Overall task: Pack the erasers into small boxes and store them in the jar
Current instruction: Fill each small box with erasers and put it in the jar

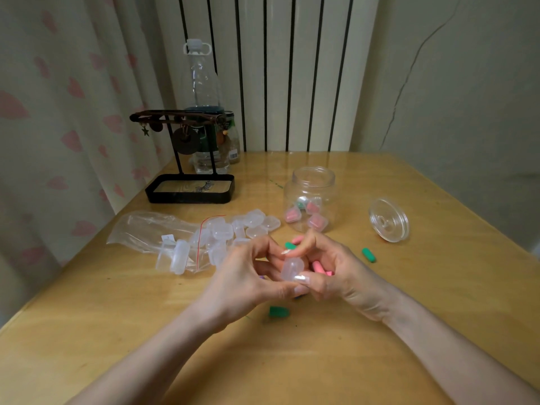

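Holding one small box between both hands just above the near middle of the table, the person appears to be at the packing step, either prising open or snapping closed a single clear case. The left hand pinches the small box from the left with thumb and curled fingers. The right hand grips it from the right, thumb on its near edge and a fingertip on top. Whether an eraser already sits inside cannot be told, since the case looks clear and fingers cover part of it. Loose erasers lie around the hands: a green eraser to the right, a second green eraser nearer, below the wrists, and pink erasers just behind the right hand's fingers. The jar stands open farther back and slightly right, with several filled boxes at its bottom; its lid lies on the table to its right. A pile of empty boxes spills from a plastic bag on the left. The task looks partly done. The next move likely calls for seating an eraser, pressing the case closed, then reaching far and right to drop it through the jar's mouth without nudging the light jar.
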{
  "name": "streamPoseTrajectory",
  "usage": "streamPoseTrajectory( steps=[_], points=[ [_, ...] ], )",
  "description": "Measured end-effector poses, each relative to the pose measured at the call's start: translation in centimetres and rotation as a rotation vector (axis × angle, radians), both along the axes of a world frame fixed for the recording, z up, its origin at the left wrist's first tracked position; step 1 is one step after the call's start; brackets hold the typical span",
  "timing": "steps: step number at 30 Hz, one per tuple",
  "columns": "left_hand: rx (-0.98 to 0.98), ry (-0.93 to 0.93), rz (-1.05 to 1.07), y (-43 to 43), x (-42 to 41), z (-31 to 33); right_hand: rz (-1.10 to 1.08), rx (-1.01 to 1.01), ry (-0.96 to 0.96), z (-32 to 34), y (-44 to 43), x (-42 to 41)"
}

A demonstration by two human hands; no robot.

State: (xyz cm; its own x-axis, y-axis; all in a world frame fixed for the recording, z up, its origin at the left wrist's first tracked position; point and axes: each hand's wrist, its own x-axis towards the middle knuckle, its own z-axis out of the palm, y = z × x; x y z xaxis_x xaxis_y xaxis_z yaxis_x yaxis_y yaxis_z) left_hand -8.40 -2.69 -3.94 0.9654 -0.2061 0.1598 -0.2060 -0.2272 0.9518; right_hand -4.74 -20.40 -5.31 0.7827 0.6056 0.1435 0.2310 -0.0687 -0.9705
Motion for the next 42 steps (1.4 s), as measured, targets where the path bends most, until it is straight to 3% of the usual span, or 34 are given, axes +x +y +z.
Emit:
streamPoseTrajectory(
  steps=[6,17,23,27,33,38,42],
  points=[
    [-0.026,0.028,0.002,-0.3,-0.1,-0.1,0.081,0.097,0.09,0.2,0.0,-0.2],
    [-0.265,0.213,-0.099,0.0,0.0,0.5,0.097,0.176,0.038,0.9,-0.2,-0.3],
    [-0.308,0.278,-0.118,0.6,0.4,0.3,-0.005,0.158,0.05,0.7,-0.6,0.5],
    [-0.391,0.416,-0.16,1.4,0.7,0.7,-0.125,0.098,0.065,0.6,-1.2,1.2],
    [-0.588,0.631,-0.065,1.3,1.1,0.7,-0.343,0.171,-0.092,1.1,-0.9,0.9],
    [-0.59,0.688,-0.057,0.8,1.0,0.4,-0.281,0.279,-0.281,0.9,0.7,0.0],
    [-0.656,0.72,-0.1,0.5,0.9,0.2,-0.287,0.266,-0.288,-0.8,2.3,-0.1]
  ],
)
